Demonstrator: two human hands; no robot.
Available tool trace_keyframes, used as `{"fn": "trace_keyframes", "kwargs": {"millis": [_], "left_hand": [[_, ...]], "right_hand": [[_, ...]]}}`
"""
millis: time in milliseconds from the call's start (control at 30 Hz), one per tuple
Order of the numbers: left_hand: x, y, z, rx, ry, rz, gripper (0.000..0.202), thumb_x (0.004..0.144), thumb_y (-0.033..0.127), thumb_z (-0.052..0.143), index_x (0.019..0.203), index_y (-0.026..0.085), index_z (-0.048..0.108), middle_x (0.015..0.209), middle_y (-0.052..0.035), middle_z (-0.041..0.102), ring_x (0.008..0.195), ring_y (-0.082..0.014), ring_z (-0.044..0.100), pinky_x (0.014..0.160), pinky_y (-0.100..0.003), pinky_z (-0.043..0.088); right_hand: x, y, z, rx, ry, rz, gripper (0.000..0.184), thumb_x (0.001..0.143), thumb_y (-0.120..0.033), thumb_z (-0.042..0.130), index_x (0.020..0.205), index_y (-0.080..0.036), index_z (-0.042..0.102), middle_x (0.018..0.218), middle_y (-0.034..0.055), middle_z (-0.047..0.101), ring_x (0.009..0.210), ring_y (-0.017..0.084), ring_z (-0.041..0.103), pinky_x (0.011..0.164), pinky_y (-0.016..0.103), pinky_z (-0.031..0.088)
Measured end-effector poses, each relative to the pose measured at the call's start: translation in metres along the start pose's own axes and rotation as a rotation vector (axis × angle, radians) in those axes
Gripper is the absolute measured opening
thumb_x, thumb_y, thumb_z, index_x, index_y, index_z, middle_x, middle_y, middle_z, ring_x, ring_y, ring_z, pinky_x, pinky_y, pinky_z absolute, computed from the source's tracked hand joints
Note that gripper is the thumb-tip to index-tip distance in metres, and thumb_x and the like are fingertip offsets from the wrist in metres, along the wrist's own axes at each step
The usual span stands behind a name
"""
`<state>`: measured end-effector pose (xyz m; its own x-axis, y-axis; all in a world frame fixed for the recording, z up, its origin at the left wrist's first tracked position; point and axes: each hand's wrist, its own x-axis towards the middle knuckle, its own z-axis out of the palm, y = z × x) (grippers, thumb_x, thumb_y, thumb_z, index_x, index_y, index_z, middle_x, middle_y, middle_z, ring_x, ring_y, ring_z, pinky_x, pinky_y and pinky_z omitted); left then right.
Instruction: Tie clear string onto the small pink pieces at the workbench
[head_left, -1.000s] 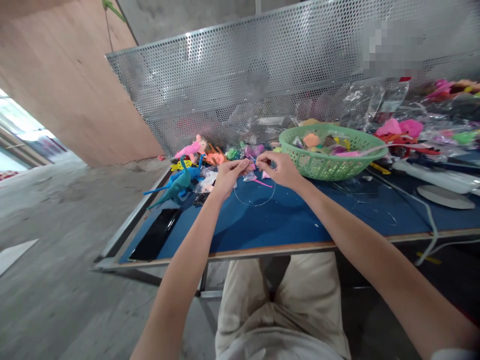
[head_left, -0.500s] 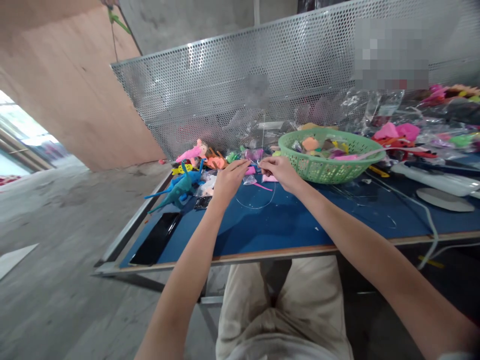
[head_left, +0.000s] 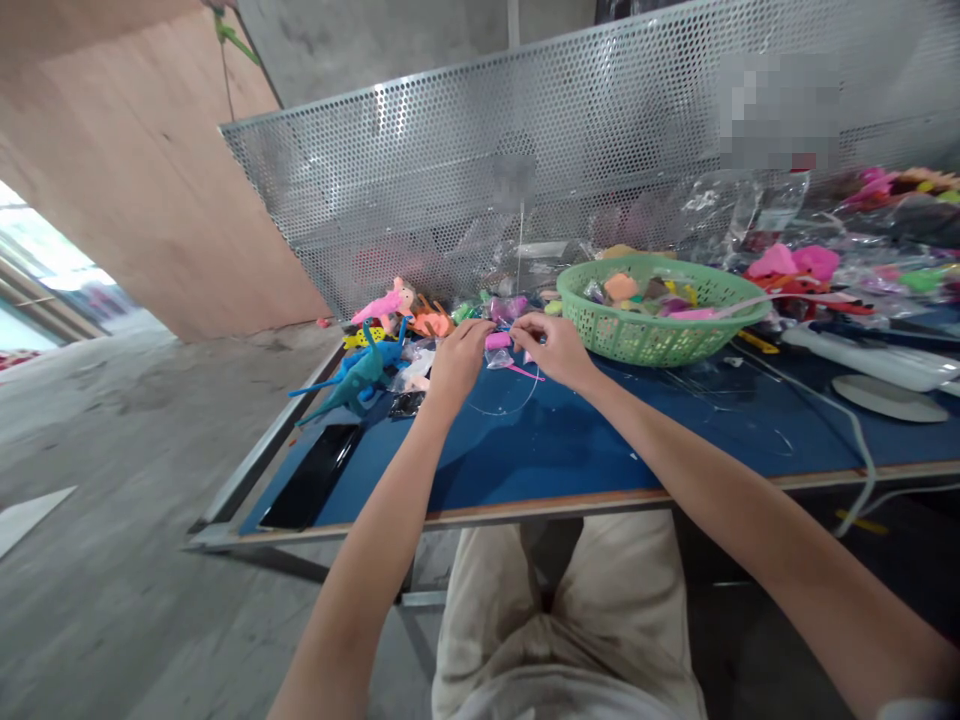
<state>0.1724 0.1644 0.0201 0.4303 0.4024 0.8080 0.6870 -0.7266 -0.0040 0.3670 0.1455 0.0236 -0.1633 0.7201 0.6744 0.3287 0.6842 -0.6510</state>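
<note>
My left hand and my right hand meet over the far middle of the blue table. Between their fingertips sits a small pink toy with a bit of clear plastic bag under it. The left fingers pinch the toy's left end. My right fingers pinch a thin clear string that runs straight up from them. A loop of the same string lies on the blue surface below the hands.
A green basket with small toys stands right of my hands. Blue and pink toy dinosaurs lie at the left. A black tray is at the near left corner. Bagged toys crowd the far right. A perforated metal screen backs the table.
The string now stands taut straight up from my right fingers, and the loop on the table has shrunk. Both hands stay at the same spot.
</note>
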Motion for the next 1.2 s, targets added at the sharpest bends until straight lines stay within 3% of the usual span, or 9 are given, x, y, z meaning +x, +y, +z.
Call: {"fn": "trace_keyframes", "kwargs": {"millis": [133, 267, 400, 467, 567, 800, 1000, 1200], "left_hand": [[0.003, 0.005, -0.005, -0.187, -0.026, -0.112, 0.021, 0.099, 0.018, 0.05, 0.105, 0.017, 0.071, 0.102, -0.0095, 0.073, 0.093, -0.0184, 0.068, 0.087, -0.034, 0.054], [0.006, 0.004, -0.01, -0.462, -0.137, -0.299, 0.021, 0.097, 0.027, 0.054, 0.101, 0.017, 0.073, 0.08, -0.004, 0.07, 0.068, -0.0143, 0.061, 0.069, -0.027, 0.05], [0.005, -0.004, -0.012, -0.758, -0.29, -0.35, 0.03, 0.094, 0.041, 0.06, 0.096, 0.015, 0.074, 0.077, -0.0039, 0.067, 0.067, -0.0132, 0.058, 0.064, -0.025, 0.047], [0.004, -0.006, -0.011, -0.805, -0.312, -0.365, 0.034, 0.093, 0.046, 0.06, 0.095, 0.015, 0.074, 0.079, -0.0052, 0.069, 0.067, -0.0131, 0.059, 0.063, -0.025, 0.047], [0.003, -0.004, -0.01, -0.682, -0.257, -0.363, 0.034, 0.092, 0.047, 0.062, 0.102, 0.016, 0.074, 0.088, -0.007, 0.073, 0.07, -0.0137, 0.062, 0.065, -0.025, 0.05], [0.001, 0.001, -0.003, -0.1, -0.078, -0.07, 0.022, 0.096, 0.033, 0.061, 0.107, 0.02, 0.074, 0.098, -0.0091, 0.077, 0.083, -0.0182, 0.07, 0.079, -0.031, 0.053], [0.002, 0.001, -0.006, -0.037, -0.06, 0.022, 0.022, 0.098, 0.031, 0.058, 0.107, 0.022, 0.075, 0.103, -0.0099, 0.077, 0.093, -0.0209, 0.073, 0.082, -0.034, 0.054], [0.001, 0.005, -0.01, -0.035, -0.018, -0.011, 0.02, 0.096, 0.03, 0.06, 0.105, 0.024, 0.077, 0.1, -0.0092, 0.078, 0.092, -0.0226, 0.073, 0.086, -0.038, 0.053]], "right_hand": [[-0.001, 0.003, -0.002, -0.11, -0.007, -0.108, 0.022, 0.095, -0.036, 0.055, 0.086, -0.02, 0.067, 0.077, 0.0044, 0.072, 0.069, 0.018, 0.061, 0.071, 0.032, 0.046], [0.001, 0.003, -0.009, -0.21, -0.031, -0.173, 0.024, 0.097, -0.035, 0.051, 0.087, -0.021, 0.068, 0.082, 0.0055, 0.071, 0.074, 0.02, 0.06, 0.074, 0.034, 0.044], [0.003, 0.003, -0.015, -0.172, -0.041, -0.178, 0.023, 0.096, -0.034, 0.054, 0.084, -0.021, 0.068, 0.08, 0.0046, 0.071, 0.074, 0.019, 0.06, 0.075, 0.033, 0.044], [0.004, 0.003, -0.016, -0.125, -0.053, -0.151, 0.023, 0.095, -0.034, 0.055, 0.082, -0.021, 0.068, 0.077, 0.0039, 0.071, 0.072, 0.019, 0.06, 0.074, 0.033, 0.045], [0.006, 0.006, -0.015, -0.046, -0.056, -0.044, 0.021, 0.092, -0.035, 0.058, 0.081, -0.02, 0.068, 0.071, 0.0029, 0.07, 0.065, 0.018, 0.06, 0.069, 0.032, 0.046], [0.01, 0.021, -0.01, 0.128, -0.078, 0.169, 0.02, 0.086, -0.035, 0.062, 0.076, -0.018, 0.069, 0.067, 0.0036, 0.068, 0.058, 0.015, 0.058, 0.058, 0.03, 0.043], [0.011, 0.023, -0.012, 0.178, -0.122, 0.219, 0.022, 0.085, -0.037, 0.063, 0.077, -0.018, 0.067, 0.067, 0.0036, 0.066, 0.061, 0.015, 0.059, 0.058, 0.029, 0.044], [0.011, 0.015, -0.014, 0.112, -0.118, 0.11, 0.02, 0.089, -0.037, 0.06, 0.082, -0.019, 0.064, 0.071, 0.0036, 0.068, 0.068, 0.018, 0.064, 0.068, 0.032, 0.048]]}}
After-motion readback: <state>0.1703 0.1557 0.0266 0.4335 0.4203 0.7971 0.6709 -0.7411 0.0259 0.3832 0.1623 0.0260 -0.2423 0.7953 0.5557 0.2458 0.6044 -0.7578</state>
